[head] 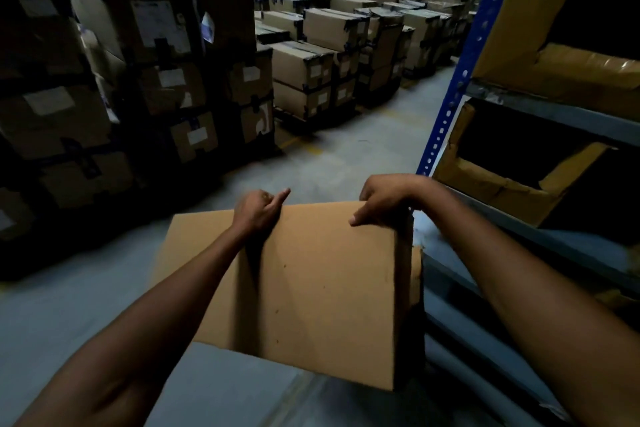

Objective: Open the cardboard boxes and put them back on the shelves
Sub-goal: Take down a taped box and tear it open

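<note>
Between my two hands, just left of the shelving, the cardboard box (322,288) hung clear of the floor (346,156). Its broad plain face was turned up toward me. Its long axis ran left to right across my view, with the top edge pointing away from me down the aisle and the lower edge nearest my body. A narrow side face showed in shadow on the right, toward the rack. A dark crease ran down the broad face below my left wrist.

My left hand (258,213) gripped the far edge left of centre, fingers curled over it and one finger sticking out straight to the right. My right hand (381,199) gripped the same edge by the right corner, fingers hooked over the back and thumb pressed on the near face.

Close on my right stood the blue upright (464,73) of the grey shelves (554,114), which carried torn boxes (495,184) with ragged openings. Across the grey aisle, to my left and ahead, stacks of taped boxes (156,45) stood in rows, well apart from me.
</note>
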Demonstrator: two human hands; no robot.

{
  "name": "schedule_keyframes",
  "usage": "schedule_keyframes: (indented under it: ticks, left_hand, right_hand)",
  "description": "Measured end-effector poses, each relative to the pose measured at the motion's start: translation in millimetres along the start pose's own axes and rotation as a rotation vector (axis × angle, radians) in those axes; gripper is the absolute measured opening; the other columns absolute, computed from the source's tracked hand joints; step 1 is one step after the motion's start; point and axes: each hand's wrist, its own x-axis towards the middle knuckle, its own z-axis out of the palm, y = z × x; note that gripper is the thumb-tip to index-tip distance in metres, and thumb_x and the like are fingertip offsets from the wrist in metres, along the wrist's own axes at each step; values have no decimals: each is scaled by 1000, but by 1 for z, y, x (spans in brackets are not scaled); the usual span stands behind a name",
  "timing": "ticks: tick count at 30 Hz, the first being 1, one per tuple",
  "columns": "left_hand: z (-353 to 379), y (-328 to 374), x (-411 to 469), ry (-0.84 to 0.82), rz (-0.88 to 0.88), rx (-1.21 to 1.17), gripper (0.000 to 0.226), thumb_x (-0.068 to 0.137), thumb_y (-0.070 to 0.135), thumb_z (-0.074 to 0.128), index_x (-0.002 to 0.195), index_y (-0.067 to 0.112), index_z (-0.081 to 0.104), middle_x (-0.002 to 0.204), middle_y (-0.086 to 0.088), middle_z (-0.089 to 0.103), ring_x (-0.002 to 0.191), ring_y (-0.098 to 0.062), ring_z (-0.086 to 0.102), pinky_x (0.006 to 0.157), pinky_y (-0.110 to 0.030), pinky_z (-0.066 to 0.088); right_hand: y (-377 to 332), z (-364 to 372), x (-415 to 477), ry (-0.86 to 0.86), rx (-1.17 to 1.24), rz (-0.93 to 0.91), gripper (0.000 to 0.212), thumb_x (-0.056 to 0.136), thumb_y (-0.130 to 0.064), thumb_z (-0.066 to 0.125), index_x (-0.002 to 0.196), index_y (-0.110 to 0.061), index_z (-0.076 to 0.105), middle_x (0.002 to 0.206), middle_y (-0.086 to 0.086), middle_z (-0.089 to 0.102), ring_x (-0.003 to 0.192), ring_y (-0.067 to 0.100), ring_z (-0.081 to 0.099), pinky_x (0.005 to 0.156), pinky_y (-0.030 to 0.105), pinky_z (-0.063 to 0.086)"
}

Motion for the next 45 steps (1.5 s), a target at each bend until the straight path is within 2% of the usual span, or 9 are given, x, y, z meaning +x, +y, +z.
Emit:
schedule_keyframes:
  ticks: [8,12,16,19,22,30,34,39,45]
  left_hand:
    - [-4,52,6,144,109,-135,35,94,35,56,74,7,62,72,-8,64,70,-26,60,59,-35,43]
    - [-18,91,-7,-39,118,-359,15,89,20,63,98,7,66,92,-7,67,83,-18,62,70,-28,47]
    - [-18,99,-33,-320,112,-323,56,87,26,67,136,12,46,129,-12,53,111,-23,56,95,-39,49]
    - [-4,103,-51,-439,146,-157,100,79,29,78,153,11,13,146,-18,34,132,-30,39,109,-40,37]
    - [7,105,-62,-374,125,8,123,74,27,80,153,22,-14,143,-20,35,127,-34,41,101,-46,43]
    - [21,118,-62,-185,203,130,132,74,33,81,149,18,-27,130,-16,51,101,-31,60,77,-42,53]
    - [28,112,-51,-93,262,245,114,81,21,71,152,19,-18,121,-16,55,95,-32,58,71,-40,50]
    - [14,91,-9,-30,52,174,85,75,24,72,147,21,27,128,-12,57,112,-35,57,81,-38,46]
    - [-4,58,10,26,-106,17,76,71,29,79,138,26,44,127,-11,60,113,-32,57,90,-38,49]
  right_hand:
    - [-24,30,31,197,299,-6,37,85,-40,71,68,-10,58,65,6,50,59,19,46,56,30,34]
    - [-39,46,56,277,375,129,26,89,-30,63,74,-11,54,75,7,54,60,18,48,50,30,35]
    - [-38,52,71,283,676,146,8,92,-13,56,87,-9,61,84,6,57,76,20,56,70,33,50]
    - [-42,49,80,258,665,271,21,93,-12,52,72,-12,53,80,8,57,92,27,62,79,36,50]
    - [-48,41,77,255,622,301,30,93,-20,53,67,-5,53,76,15,59,88,36,64,82,43,54]
    - [-44,25,67,210,731,293,40,97,-28,49,66,-3,53,71,17,57,62,30,58,52,35,46]
    - [-31,28,60,240,882,217,36,95,-31,50,72,-4,58,71,16,59,59,28,59,56,33,47]
    - [3,26,47,318,796,168,66,97,-59,39,128,-5,59,133,10,53,123,32,48,90,41,36]
    - [73,48,38,303,817,463,67,96,-58,43,138,-5,49,141,20,47,118,41,52,91,49,46]
